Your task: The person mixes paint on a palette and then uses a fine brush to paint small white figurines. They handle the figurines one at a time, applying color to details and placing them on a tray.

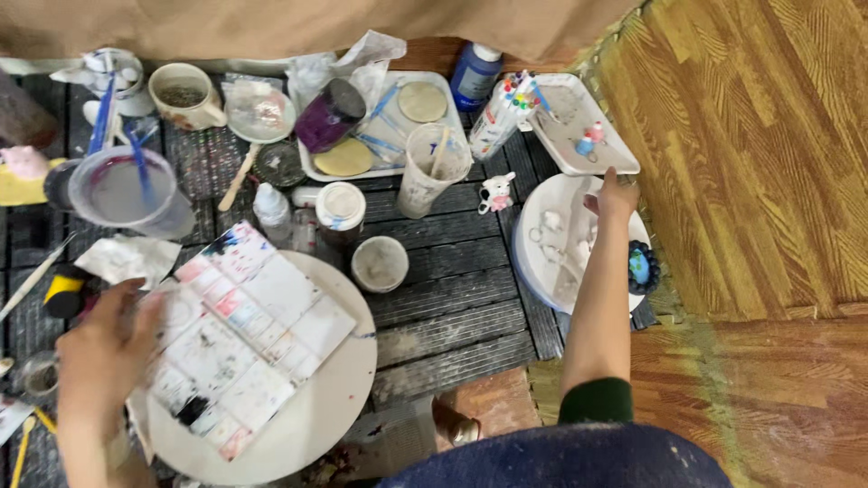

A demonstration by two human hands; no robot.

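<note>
My left hand (104,348) rests on the near edge of 1 paint-stained palette (249,339), fingers bent over it, on 1 round white board (316,407). My right hand (613,194) reaches out over 1 white round plate (542,271), fingers seemingly closed on something small, though I cannot tell what. Beyond sit 2 white rectangular trays (615,158) and 1 blue bottle (475,74).

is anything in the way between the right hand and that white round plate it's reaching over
Nothing visible blocks it. The right hand is already at the far rim of the white round plate, above the small white pieces lying on it.
</note>
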